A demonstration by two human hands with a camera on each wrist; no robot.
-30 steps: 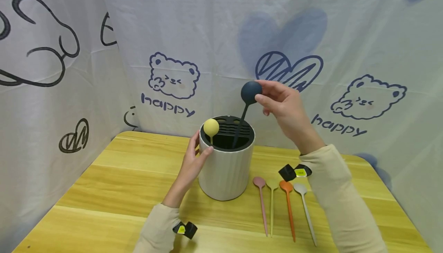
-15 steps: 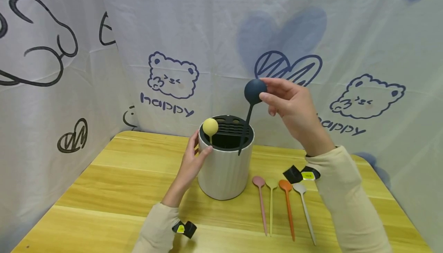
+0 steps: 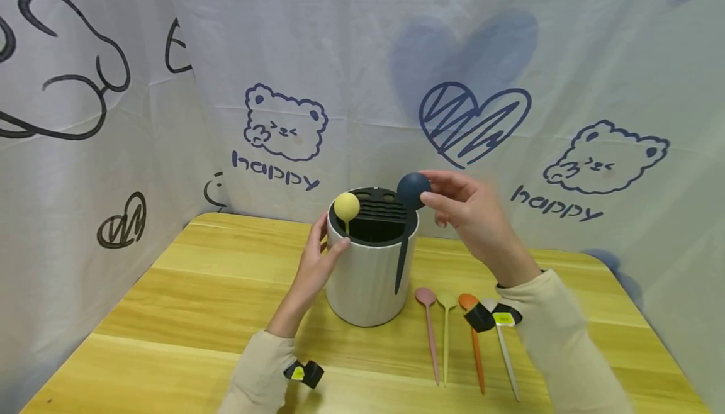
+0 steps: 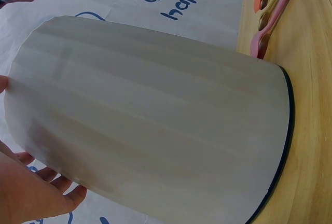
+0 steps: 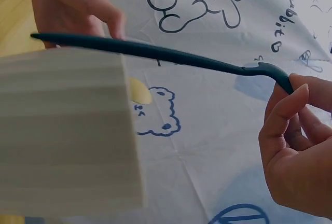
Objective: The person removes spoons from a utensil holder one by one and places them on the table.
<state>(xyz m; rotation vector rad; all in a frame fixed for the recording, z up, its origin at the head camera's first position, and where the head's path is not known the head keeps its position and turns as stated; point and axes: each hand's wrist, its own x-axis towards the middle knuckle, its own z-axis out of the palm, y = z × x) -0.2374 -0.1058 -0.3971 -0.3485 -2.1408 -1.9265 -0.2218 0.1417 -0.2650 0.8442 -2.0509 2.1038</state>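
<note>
A dark blue spoon [image 3: 414, 190] is pinched at its bowl by my right hand [image 3: 470, 212], its handle pointing down. In the head view that handle crosses the front of a white ribbed utensil holder [image 3: 368, 288], outside its opening; the right wrist view shows the spoon [image 5: 171, 55] side-on. My left hand [image 3: 316, 260] grips the holder's left side, thumb near the rim and fingers [image 4: 57, 182] curved round the wall. Inside the holder stands a yellow spoon [image 3: 347, 206], bowl up. The holder's black top [image 3: 376, 203] has slots and a large front opening.
To the holder's right, a pink spoon [image 3: 426, 297], a pale yellow spoon [image 3: 446, 302], an orange spoon [image 3: 476, 351] and a white spoon [image 3: 506, 354] lie side by side on the wooden table [image 3: 226, 294]. Printed cloth [image 3: 368, 55] hangs behind the table.
My right hand has drawn the dark blue spoon out of the holder's opening, first up and rightward, then lowered it in front of the rim. My left hand stays on the holder.
</note>
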